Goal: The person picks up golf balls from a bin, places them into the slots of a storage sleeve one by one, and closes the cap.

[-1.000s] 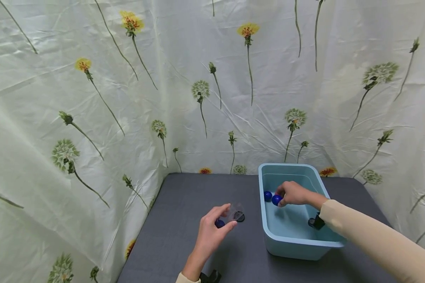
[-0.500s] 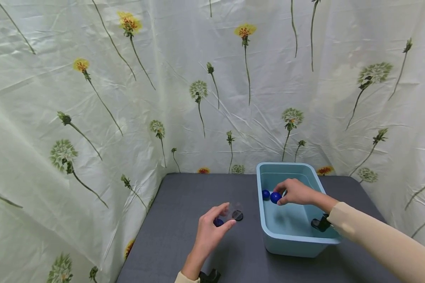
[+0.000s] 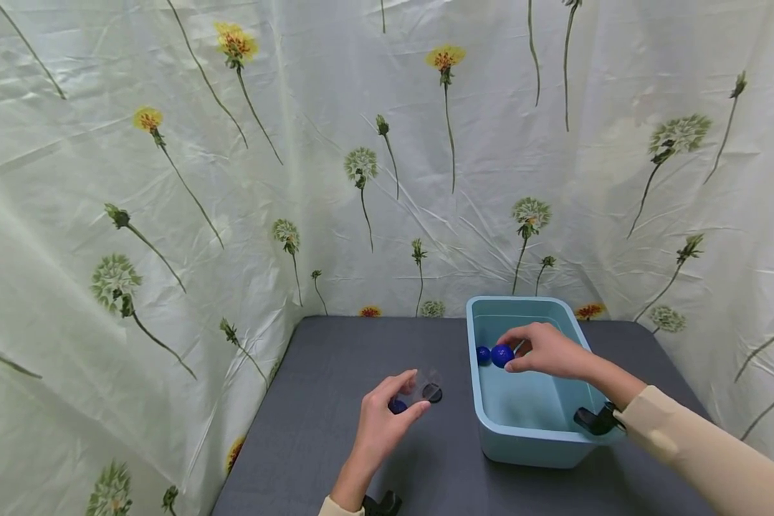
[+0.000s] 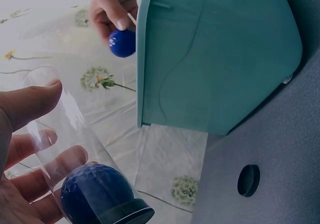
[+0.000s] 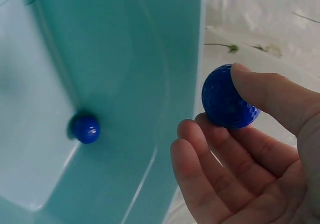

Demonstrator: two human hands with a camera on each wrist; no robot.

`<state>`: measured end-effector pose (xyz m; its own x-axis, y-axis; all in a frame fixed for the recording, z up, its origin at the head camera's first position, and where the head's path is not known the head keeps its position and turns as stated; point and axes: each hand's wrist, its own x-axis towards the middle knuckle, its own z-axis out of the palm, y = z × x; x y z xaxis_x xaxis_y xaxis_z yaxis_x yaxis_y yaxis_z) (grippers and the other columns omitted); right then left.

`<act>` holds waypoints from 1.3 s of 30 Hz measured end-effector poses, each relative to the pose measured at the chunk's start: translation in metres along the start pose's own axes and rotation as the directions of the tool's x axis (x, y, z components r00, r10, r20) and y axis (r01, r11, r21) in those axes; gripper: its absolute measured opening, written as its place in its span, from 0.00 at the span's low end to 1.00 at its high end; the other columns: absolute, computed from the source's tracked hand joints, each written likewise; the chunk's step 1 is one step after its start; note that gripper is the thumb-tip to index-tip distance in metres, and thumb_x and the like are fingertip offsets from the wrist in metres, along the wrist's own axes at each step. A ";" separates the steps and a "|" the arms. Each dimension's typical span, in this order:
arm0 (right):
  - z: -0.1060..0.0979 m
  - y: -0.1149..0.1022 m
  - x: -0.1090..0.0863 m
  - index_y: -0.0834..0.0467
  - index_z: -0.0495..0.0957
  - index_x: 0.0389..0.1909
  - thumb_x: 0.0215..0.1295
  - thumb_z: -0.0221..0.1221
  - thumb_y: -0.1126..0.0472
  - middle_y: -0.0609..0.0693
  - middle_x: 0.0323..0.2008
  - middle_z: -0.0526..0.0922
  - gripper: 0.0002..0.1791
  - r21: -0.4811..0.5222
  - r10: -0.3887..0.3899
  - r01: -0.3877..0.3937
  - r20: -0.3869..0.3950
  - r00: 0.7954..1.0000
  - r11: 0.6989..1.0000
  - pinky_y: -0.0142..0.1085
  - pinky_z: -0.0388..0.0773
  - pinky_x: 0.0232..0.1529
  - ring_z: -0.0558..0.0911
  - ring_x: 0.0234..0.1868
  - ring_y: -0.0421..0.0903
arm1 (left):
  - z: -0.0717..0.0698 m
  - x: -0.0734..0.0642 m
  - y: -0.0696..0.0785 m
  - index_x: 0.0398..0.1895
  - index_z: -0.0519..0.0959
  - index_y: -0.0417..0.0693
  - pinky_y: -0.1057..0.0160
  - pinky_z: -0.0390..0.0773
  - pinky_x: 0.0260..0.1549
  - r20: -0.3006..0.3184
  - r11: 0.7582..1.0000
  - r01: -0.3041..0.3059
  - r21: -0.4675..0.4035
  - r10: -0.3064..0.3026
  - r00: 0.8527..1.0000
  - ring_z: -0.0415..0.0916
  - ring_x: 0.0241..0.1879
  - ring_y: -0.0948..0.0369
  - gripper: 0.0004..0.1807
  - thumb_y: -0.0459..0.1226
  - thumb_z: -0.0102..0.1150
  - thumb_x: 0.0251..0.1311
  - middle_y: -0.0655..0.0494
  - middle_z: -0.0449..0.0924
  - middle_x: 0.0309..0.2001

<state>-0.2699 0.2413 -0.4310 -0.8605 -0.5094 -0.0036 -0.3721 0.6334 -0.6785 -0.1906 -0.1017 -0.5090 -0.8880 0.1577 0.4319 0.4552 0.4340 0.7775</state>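
1. Holding a clear tube (image 4: pixel 72 121) in the left hand (image 3: pixel 380 419), with the thumb on one side and bent fingers on the other. Looks see-through, smooth and a bit shiny. Could slide down if held too loosely, or bend if squeezed too hard.
2. Also holding a first blue ball (image 4: pixel 92 189) inside, low down by the black end (image 4: pixel 127 212). Could roll out if tipped too far, since seeming open at the top.
3. Past that, showing a loose black cap (image 4: pixel 248 180) on the grey table (image 3: pixel 361 344). Could get lost if knocked by a sleeve or finger.
4. Pinching a second blue ball (image 5: pixel 227 98) with the right hand (image 3: pixel 548 351), between thumb and fingertips, up near the rim of the light blue bin (image 3: pixel 545 433). Looks round, glossy and full of little dents, like a golf ball. Could pop loose if pinched off to one side, or bump the rim if carried too low.
5. Down in the bin, showing a third blue ball (image 5: pixel 86 129) by the wall. Could roll off if poked.
6. At the very back, ending with a pale flowery curtain (image 3: pixel 322 93).
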 end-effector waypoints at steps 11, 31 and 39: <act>0.008 -0.021 -0.016 0.53 0.82 0.56 0.59 0.72 0.50 0.46 0.41 0.85 0.24 0.040 -0.003 0.007 -0.102 0.995 0.999 0.39 0.81 0.32 0.83 0.43 0.48 | 0.002 0.000 0.001 0.62 0.80 0.64 0.54 0.81 0.41 -0.012 1.000 -0.012 -0.028 0.012 1.000 0.79 0.45 0.64 0.29 0.51 0.73 0.56 0.61 0.83 0.45; 0.058 -0.066 -0.011 0.49 0.81 0.57 0.62 0.71 0.53 0.46 0.45 0.84 0.22 0.274 -0.060 0.096 -0.137 0.989 0.957 0.36 0.83 0.43 0.84 0.45 0.48 | 0.008 0.000 0.009 0.61 0.79 0.60 0.58 0.82 0.43 -0.001 0.999 0.002 -0.033 -0.002 1.000 0.81 0.44 0.63 0.28 0.45 0.75 0.56 0.61 0.83 0.49; 0.061 -0.073 -0.007 0.48 0.81 0.57 0.62 0.71 0.55 0.49 0.46 0.84 0.22 0.288 -0.060 0.090 -0.112 0.992 0.953 0.37 0.83 0.39 0.84 0.45 0.49 | 0.010 0.001 0.012 0.56 0.80 0.61 0.59 0.82 0.44 0.008 0.996 0.044 -0.072 -0.043 0.999 0.83 0.45 0.58 0.25 0.43 0.77 0.54 0.65 0.83 0.47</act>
<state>-0.2156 0.1630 -0.4264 -0.8703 -0.4778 0.1193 -0.3320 0.3903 -0.8587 -0.1865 -0.0877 -0.5043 -0.9073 0.1463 0.3942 0.4196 0.3751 0.8266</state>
